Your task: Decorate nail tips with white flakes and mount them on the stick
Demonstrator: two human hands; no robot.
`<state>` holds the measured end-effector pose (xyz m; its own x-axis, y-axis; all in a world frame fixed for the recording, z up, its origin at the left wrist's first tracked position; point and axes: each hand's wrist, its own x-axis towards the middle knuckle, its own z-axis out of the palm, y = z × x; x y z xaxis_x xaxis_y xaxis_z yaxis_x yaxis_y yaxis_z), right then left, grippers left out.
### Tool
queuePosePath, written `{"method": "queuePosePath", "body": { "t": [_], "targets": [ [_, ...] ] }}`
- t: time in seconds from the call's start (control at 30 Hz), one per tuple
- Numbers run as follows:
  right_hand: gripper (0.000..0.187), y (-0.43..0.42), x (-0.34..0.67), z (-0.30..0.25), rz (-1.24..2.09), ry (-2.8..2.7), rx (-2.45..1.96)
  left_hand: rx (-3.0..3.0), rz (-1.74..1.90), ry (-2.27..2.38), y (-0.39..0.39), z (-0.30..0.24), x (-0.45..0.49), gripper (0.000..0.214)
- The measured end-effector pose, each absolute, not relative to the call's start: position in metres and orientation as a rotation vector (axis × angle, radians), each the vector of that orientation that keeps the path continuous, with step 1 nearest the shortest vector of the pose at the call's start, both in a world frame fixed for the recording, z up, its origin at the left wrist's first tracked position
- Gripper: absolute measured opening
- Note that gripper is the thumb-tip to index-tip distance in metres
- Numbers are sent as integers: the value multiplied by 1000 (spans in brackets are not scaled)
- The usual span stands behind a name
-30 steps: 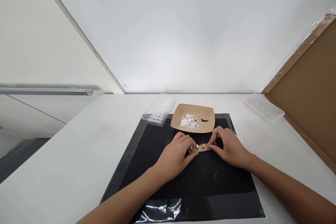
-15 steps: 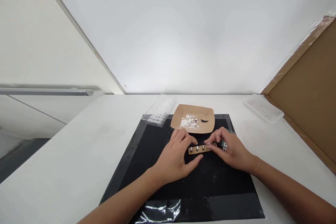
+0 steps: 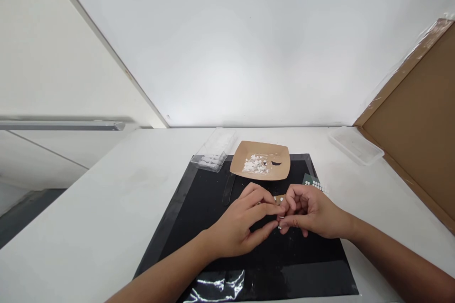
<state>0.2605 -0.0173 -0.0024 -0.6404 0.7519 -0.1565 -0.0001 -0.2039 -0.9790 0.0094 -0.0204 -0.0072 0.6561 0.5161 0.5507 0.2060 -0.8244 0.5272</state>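
My left hand (image 3: 245, 222) is closed, thumb and fingers drawn together over the black mat, meeting the fingertips of my right hand. What it holds is too small to make out; a tiny pale spot shows beside its thumb tip. My right hand (image 3: 314, 210) pinches a small white piece (image 3: 281, 218) between curled fingers and thumb. Just beyond the fingertips lies a tan strip (image 3: 279, 198), mostly hidden by both hands, with white bits on top.
A brown paper tray (image 3: 236, 163) with white scraps and a dark sliver stands behind my hands. Left of it is a clear plastic box (image 3: 213, 151). A green card with white dots (image 3: 313, 182), a dark flat strip (image 3: 228, 190) and a clear lid (image 3: 357, 146) lie around the black mat (image 3: 298, 270).
My right hand has come left and toward me with the small white piece. My left fingers have closed in to meet it, covering most of the tan strip; the green card is more exposed.
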Motion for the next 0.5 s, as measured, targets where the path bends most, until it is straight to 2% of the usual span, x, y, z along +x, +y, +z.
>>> {"method": "queuePosePath", "body": {
  "t": [0.27,0.5],
  "targets": [
    [46,-17,260,-5,1928,-1509,-902,2315,1022,545,-19,-5,11,19],
    [39,-23,257,3,1774,-1614,-934,2172,1083,624,-21,-4,12,16]
  ]
}}
